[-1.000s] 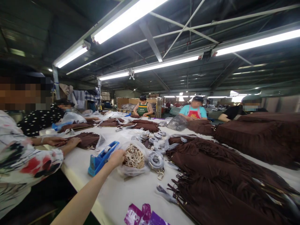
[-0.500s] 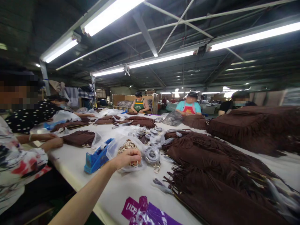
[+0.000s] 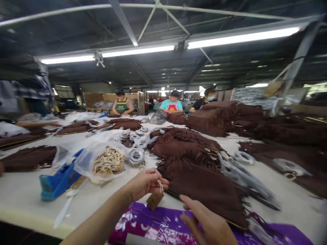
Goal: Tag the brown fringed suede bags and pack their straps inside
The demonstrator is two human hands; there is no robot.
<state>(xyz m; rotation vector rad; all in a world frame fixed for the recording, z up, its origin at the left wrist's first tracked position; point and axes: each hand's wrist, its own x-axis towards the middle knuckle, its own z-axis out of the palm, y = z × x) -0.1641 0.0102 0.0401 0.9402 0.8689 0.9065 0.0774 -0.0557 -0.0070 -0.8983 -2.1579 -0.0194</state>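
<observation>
My left hand (image 3: pixel 145 183) is closed on the cream string of a brown hang tag (image 3: pixel 154 200), which dangles below my fingers. Fingers apart and holding nothing, my right hand (image 3: pixel 206 219) hovers over shiny purple plastic packaging (image 3: pixel 166 217) at the near edge. Just beyond both hands lies a dark brown fringed bag (image 3: pixel 201 183) with a zip, at the front of a heap of similar ones. Left of centre, a clear plastic bag (image 3: pixel 88 160) stands open, filled with tangled cream tag strings (image 3: pixel 109 161).
A blue tape dispenser (image 3: pixel 52 183) and a white strip (image 3: pixel 63 211) lie to the left. Coiled grey straps (image 3: pixel 136 156) sit mid-table. Brown goods are piled high at the right (image 3: pixel 209 117). Several people work around the table, including one in a green apron (image 3: pixel 122 107).
My left hand has come away from the bag of strings, nearer to me, with a tag hanging from it. My right hand has come into view. The camera has turned right.
</observation>
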